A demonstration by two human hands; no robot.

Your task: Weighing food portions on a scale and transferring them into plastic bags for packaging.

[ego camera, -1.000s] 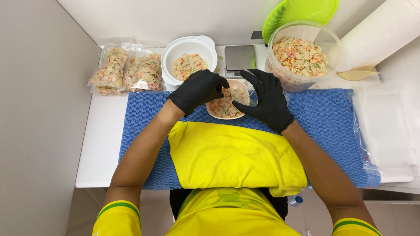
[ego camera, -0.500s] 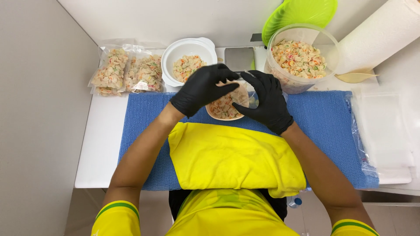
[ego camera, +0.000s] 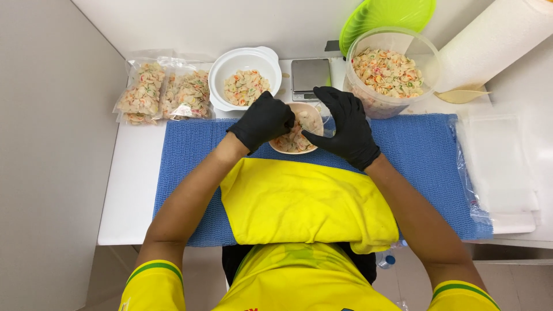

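Note:
A small tan bowl of shell pasta [ego camera: 299,137], with a bit of clear plastic at its rim, sits on the blue mat [ego camera: 420,155] between my black-gloved hands. My left hand [ego camera: 262,121] is curled into a fist at the bowl's left rim. My right hand [ego camera: 344,128] arches around the right side, thumb at the rim and fingers over the far edge. Both hands cover part of the bowl.
Behind the bowl stand a white bowl of pasta [ego camera: 245,78], a small scale [ego camera: 310,74] and a large clear tub of pasta [ego camera: 391,72] against a green lid [ego camera: 386,17]. Filled pasta bags [ego camera: 164,92] lie far left. A paper towel roll [ego camera: 495,40], wooden scoop [ego camera: 461,95] and empty clear bags [ego camera: 498,167] are right. A yellow cloth [ego camera: 305,201] covers my lap.
My left hand, which reached over the bowl half a second ago, has drawn back to its left rim and curled shut. The right hand has hardly moved.

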